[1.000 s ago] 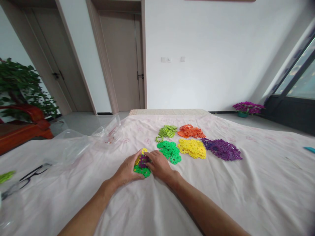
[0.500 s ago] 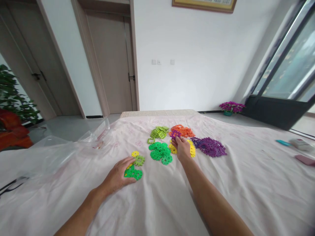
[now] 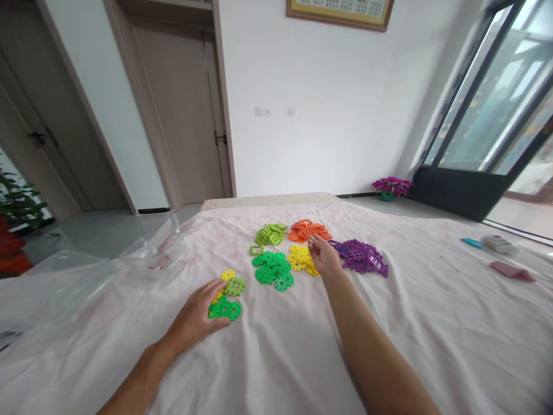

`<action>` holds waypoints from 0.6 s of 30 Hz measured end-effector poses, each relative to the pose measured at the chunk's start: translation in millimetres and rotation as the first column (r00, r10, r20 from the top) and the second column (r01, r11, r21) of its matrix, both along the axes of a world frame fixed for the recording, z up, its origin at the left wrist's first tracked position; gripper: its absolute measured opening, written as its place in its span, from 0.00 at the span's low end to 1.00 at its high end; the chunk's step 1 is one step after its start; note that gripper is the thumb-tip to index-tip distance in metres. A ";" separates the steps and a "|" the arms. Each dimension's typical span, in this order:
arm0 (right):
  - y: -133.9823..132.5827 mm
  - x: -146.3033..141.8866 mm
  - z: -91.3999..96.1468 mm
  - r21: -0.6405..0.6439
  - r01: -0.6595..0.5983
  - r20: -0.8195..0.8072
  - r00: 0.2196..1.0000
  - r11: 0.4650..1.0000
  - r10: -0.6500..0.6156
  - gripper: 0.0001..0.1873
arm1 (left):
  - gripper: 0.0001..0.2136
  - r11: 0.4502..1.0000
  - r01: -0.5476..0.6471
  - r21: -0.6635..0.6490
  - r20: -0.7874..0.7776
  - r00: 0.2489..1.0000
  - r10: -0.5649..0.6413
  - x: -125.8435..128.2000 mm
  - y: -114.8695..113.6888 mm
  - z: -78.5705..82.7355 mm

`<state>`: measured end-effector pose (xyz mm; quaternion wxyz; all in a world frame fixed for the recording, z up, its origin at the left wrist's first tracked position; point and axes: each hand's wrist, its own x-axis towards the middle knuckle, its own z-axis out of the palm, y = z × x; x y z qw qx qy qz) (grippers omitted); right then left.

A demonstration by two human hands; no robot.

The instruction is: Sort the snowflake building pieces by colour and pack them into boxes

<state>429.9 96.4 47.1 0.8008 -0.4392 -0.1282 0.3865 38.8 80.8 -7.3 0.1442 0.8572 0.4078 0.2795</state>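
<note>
My left hand (image 3: 194, 319) lies flat on the cloth, fingers stretched onto a small mixed pile (image 3: 226, 300) of green, light green and yellow plastic discs. My right hand (image 3: 323, 255) hovers between the yellow pile (image 3: 300, 257) and the purple pile (image 3: 360, 256), fingers loosely apart, nothing visible in them. A purple piece lies on the right edge of the purple pile. Further sorted piles lie close by: dark green (image 3: 272, 269), light green (image 3: 268, 234) and orange (image 3: 306, 230).
A pale pink cloth (image 3: 432, 323) covers the table. A clear plastic bag (image 3: 108, 271) lies at the left. Small items (image 3: 496, 245) and a dark red flat thing (image 3: 512, 270) lie at the far right. Doors, a potted purple plant (image 3: 391, 187) and a window stand beyond.
My right hand left the mixed pile with a purple piece, carried it past the yellow pile and now shows empty by the purple pile. My left hand stays on the mixed pile. The view turned right.
</note>
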 end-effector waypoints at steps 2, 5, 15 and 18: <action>-0.6 -31.6 -0.2 -0.001 -0.208 0.156 0.966 0.978 0.206 0.14 | 0.38 0.999 -0.037 0.004 -0.030 0.999 0.037 -0.3 0.2 -0.9; -5.3 -81.6 -5.8 -0.156 -0.360 0.502 0.773 0.920 0.388 0.14 | 0.41 0.999 -0.049 -0.022 -0.096 0.994 0.047 0.4 0.1 -0.1; -35.1 -174.5 -21.0 -0.495 -0.097 0.838 -0.317 0.863 0.445 0.21 | 0.43 0.999 0.006 -0.051 -0.125 0.992 -0.012 2.0 0.4 -0.4; -35.6 -176.0 -19.9 -0.499 -0.107 0.838 -0.310 0.860 0.448 0.26 | 0.43 0.999 0.002 -0.049 -0.098 0.995 -0.007 1.1 1.3 -2.2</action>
